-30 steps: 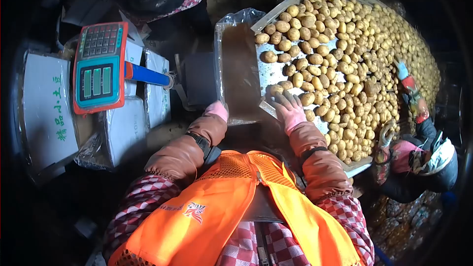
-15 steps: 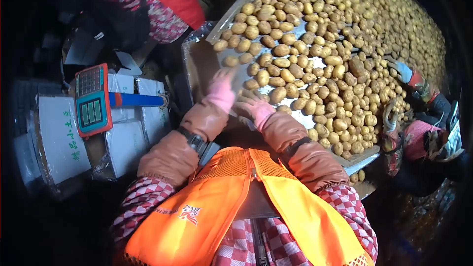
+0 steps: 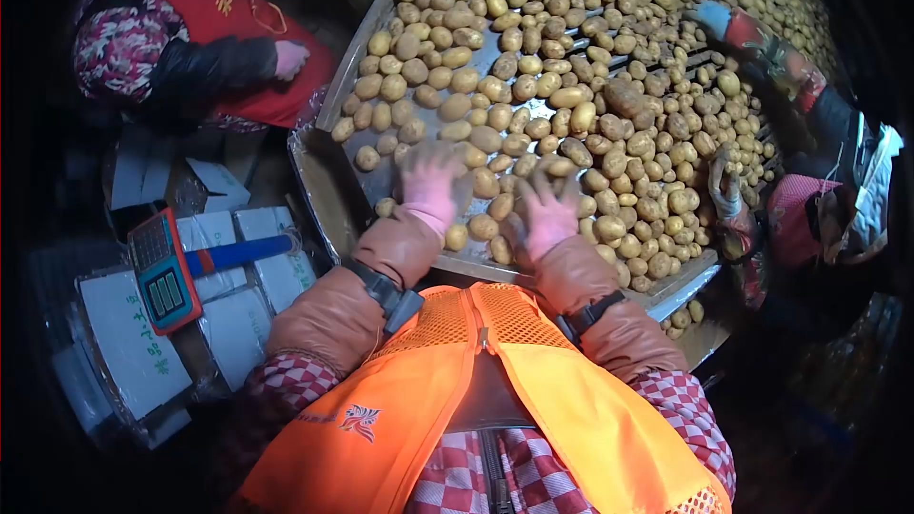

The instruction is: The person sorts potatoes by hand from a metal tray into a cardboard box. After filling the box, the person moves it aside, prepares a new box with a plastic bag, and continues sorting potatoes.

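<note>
Many yellow-brown potatoes (image 3: 582, 117) lie spread over a metal-surfaced table with a raised wooden rim (image 3: 368, 33). My left hand (image 3: 433, 181), in a pink glove, is over the near left part of the table, fingers spread and pointing forward among the potatoes. To its right, my right hand (image 3: 549, 209) has its fingers apart against potatoes near the front edge. Some blur softens both hands. A few potatoes lie between them. Neither hand is closed round a potato.
A scale display (image 3: 164, 271) on a blue post stands at the left beside white boxes (image 3: 133, 343). A person in a red apron (image 3: 219, 0) is at the upper left. Another person's gloved hands (image 3: 709, 19) reach over the potatoes at the right.
The view has shifted. My hands have moved apart and now reach among the potatoes. The co-worker at the right has stretched one hand further over the table.
</note>
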Motion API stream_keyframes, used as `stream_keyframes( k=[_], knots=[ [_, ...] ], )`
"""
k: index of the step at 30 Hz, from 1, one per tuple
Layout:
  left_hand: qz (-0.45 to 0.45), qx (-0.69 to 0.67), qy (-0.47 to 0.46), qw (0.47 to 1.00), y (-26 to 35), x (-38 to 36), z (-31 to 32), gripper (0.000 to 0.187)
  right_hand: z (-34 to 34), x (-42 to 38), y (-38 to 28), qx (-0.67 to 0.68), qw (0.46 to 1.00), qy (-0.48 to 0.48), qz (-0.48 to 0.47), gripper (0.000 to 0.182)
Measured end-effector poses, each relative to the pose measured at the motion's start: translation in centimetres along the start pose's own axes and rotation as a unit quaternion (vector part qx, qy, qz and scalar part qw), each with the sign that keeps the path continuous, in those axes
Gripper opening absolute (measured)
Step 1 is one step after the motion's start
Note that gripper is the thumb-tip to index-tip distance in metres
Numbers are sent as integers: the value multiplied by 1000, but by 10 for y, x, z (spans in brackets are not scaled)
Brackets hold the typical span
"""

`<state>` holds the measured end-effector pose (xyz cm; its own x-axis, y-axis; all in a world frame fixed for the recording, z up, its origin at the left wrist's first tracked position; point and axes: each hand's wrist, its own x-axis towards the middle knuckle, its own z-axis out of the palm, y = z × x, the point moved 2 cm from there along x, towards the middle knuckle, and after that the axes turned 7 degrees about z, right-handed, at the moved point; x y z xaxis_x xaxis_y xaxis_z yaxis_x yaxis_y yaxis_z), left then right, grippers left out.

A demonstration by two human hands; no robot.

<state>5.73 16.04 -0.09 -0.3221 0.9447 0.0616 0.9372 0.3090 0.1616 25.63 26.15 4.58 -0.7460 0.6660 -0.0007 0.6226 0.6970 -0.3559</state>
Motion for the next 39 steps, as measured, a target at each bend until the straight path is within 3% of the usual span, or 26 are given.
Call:
stream_keyframes(
  k=[4, 7, 9, 12, 14, 15, 17, 20, 22, 23, 26, 29, 31, 33, 34, 37, 38, 39],
  knots=[
    [209, 41, -29, 977, 11, 26, 10, 55, 6, 23, -3, 17, 990, -55, -130, 38],
    [138, -42, -76, 987, -14, 34, -6, 52, -27, 49, 19, 226, 966, -111, 64, 26],
    [83, -28, -65, 994, -25, 25, -5, 49, -29, 59, 66, 342, 932, 65, 103, 26],
    [-9, -59, -66, 996, -32, 5, -13, 51, -57, 91, 103, 418, 863, 135, 250, 46],
    [-2, -78, -29, 997, -36, -14, -5, 52, -80, 115, 120, 289, 906, 137, 277, 57],
    [2, -86, -11, 996, -37, -22, -2, 52, -88, 129, 129, 107, 956, 158, 225, 64],
    [9, -77, -26, 997, -33, -35, -4, 51, -66, 153, 159, 189, 945, 81, 254, 76],
    [6, -76, -47, 996, -31, -40, -2, 49, -62, 157, 161, 252, 921, 63, 290, 69],
    [-7, -100, -37, 994, -32, -44, 3, 50, -60, 149, 159, 397, 861, 74, 310, 65],
    [-12, -112, -30, 993, -31, -43, 4, 51, -59, 139, 157, 502, 803, 79, 311, 63],
    [-17, -109, 1, 994, -23, -41, 7, 55, -54, 109, 150, 789, 547, 59, 273, 59],
    [-10, -76, 18, 997, -18, -39, 20, 63, -58, 68, 149, 897, 385, 52, 210, 56],
    [-7, -44, 1, 999, -14, -35, 21, 64, -64, 28, 150, 924, 328, 69, 185, 55],
    [20, -58, 31, 998, -21, -34, 30, 62, -70, -24, 152, 929, 306, 105, 181, 55],
    [39, -64, 28, 997, -19, -33, 27, 61, -73, -54, 153, 923, 307, 131, 193, 55],
    [81, -61, 27, 994, -20, -33, 19, 58, -93, -138, 145, 834, 376, 227, 334, 52],
    [97, -72, 46, 992, -23, -35, 23, 57, -69, -177, 178, 846, 369, 220, 314, 54],
    [102, -68, 44, 991, -23, -35, 23, 57, -76, -209, 191, 854, 329, 233, 328, 56]
  ],
)
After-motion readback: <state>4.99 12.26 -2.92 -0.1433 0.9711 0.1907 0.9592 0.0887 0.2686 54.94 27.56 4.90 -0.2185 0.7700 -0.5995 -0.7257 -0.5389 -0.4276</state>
